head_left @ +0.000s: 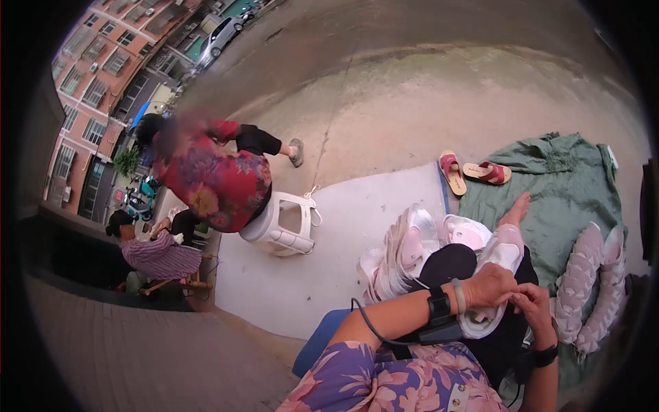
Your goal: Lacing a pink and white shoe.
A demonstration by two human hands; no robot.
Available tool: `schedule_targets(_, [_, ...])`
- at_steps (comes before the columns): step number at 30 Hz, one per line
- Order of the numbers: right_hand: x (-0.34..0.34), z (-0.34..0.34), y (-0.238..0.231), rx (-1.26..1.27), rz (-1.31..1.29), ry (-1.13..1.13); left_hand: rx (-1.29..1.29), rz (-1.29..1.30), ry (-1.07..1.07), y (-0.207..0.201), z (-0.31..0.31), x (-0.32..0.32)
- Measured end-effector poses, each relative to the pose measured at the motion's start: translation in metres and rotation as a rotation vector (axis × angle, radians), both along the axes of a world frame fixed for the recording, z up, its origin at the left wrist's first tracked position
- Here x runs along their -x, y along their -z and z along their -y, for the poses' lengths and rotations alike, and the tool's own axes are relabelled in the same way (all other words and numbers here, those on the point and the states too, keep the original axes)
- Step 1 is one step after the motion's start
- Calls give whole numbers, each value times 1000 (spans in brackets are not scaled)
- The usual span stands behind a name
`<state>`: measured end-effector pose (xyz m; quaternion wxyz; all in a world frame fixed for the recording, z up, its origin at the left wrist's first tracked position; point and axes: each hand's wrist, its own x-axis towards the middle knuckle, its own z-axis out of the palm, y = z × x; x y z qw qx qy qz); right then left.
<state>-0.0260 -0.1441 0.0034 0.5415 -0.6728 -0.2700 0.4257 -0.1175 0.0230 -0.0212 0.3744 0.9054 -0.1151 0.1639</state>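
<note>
My left hand (pixel 491 284) and my right hand (pixel 535 307) meet over my lap, fingertips bent together in a pinch. Whatever lies between the fingers is too small to make out. Just beyond the left hand, a pink-and-white shoe upper (pixel 506 248) lies across my leg. Under the left wrist shows another pale, rounded shoe piece (pixel 480 325), partly covered by the hand and arm. A heap of pink-and-white shoe uppers (pixel 405 248) rests beside my knee on the left.
Two nested rows of shoe uppers (pixel 581 280) lie on the green cloth (pixel 549 180) at right. Red sandals (pixel 489 172) sit at its far edge. A pale mat (pixel 274 296) spreads left, where a person (pixel 213 175) sits on a white stool (pixel 283 223); another person (pixel 161 257) sits farther off.
</note>
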Motion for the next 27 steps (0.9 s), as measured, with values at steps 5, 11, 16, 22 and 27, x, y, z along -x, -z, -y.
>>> schedule_targets(5, [-5,-16,22,-44,40,166,-77,-8,-238,-18,-24,-2])
schedule_targets(11, [-7,-29,50,-88,268,356,-49,-143,-287,2,-39,-17])
schedule_targets(16, [-4,-28,51,-26,490,334,65,-234,-245,8,-32,-18])
schedule_targets(22, [-3,-27,53,5,518,230,88,-242,-213,9,-34,-16])
schedule_targets(27, [-2,-31,58,39,553,210,12,-181,-209,16,-35,-15])
